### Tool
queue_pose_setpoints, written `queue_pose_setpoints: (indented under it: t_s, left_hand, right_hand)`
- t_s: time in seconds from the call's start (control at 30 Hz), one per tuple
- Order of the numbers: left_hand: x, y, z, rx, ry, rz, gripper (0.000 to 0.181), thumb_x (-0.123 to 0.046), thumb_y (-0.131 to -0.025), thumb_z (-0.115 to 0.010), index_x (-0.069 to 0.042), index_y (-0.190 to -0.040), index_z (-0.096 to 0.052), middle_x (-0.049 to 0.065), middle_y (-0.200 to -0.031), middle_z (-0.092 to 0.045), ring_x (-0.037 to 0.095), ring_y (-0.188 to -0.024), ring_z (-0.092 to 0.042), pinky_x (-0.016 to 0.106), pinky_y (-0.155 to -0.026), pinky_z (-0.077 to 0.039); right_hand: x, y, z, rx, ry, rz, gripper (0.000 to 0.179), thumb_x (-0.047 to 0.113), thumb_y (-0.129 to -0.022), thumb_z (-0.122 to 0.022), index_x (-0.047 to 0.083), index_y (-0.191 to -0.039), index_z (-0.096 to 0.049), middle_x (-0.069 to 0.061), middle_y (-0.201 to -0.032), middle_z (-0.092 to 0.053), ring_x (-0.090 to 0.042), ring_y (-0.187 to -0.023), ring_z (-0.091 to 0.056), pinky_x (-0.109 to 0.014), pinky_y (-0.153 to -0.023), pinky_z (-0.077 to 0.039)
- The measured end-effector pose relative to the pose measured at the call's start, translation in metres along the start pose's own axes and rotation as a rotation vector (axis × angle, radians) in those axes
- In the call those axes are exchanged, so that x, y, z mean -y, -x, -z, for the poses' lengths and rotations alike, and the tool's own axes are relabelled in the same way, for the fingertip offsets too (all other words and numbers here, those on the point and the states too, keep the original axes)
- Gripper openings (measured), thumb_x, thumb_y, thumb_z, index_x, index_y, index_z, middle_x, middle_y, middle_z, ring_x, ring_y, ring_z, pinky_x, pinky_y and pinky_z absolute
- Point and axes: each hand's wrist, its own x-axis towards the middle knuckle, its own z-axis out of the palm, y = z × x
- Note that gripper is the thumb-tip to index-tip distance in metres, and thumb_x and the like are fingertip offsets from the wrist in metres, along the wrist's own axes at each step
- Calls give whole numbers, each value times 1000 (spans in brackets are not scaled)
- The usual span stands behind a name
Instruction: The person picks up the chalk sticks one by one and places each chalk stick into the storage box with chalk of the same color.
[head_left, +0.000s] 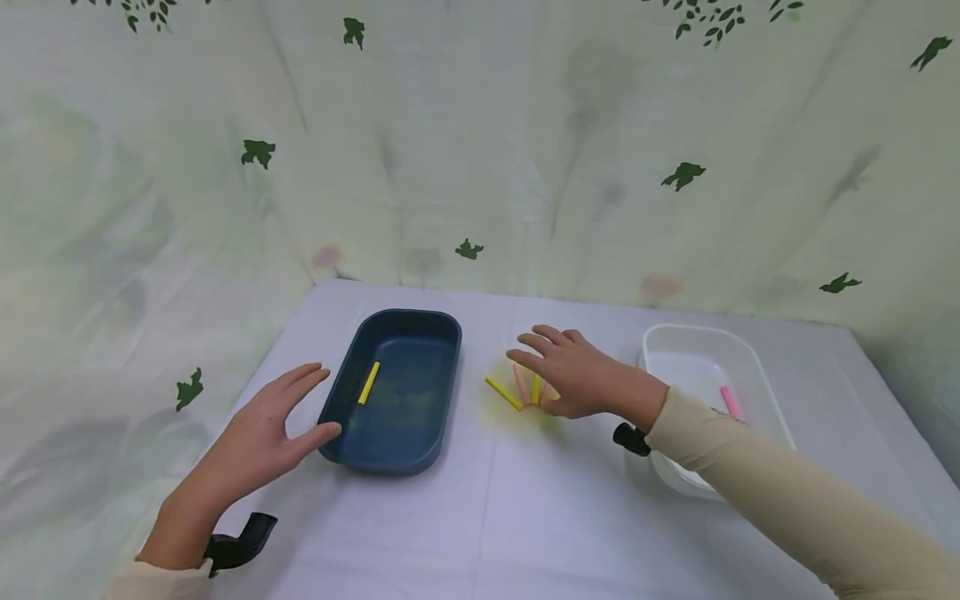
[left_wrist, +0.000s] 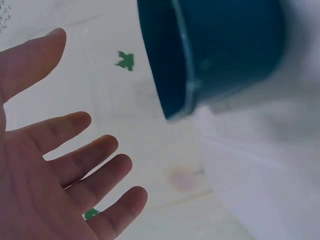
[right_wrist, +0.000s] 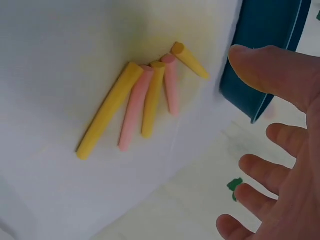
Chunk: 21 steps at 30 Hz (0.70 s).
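Note:
Above the middle of the table hovers my right hand [head_left: 577, 375], its fingers spread and holding nothing. Beneath it several chalk sticks lie fanned out on the cloth, partly covered by the hand in the head view. The right wrist view shows them fully: a long yellow chalk [right_wrist: 107, 112] at one end, then a pink chalk [right_wrist: 134, 110], and more yellow and pink ones alongside. My left hand [head_left: 262, 437] is beside the near left corner of a dark blue tray [head_left: 393, 465], fingers extended, thumb by the rim. One yellow chalk [head_left: 369, 383] lies inside that tray.
A white tray [head_left: 678, 358] stands on the right with a pink chalk [head_left: 731, 402] in it; my right forearm passes over its near side. Yellowish dust [head_left: 498, 417] marks the white tablecloth [head_left: 480, 517] around the chalks. A printed curtain [head_left: 480, 150] hangs behind the table.

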Motion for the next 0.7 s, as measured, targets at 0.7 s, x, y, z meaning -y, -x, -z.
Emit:
queue_pose_setpoints:
  t_s: [0.7]
  left_hand:
    - [27,3,-45,119,255,183,75,-40,-95,-65,-8,-154,-33,25,-156,-35,46,-128,-53,55,-97,-52]
  right_hand:
    - [-11,-15,-6,111,-281,-54,76,21,-84,-74,15,-152,-39,-13,-156,-40,-36,-145,-36,-55,-113,-39]
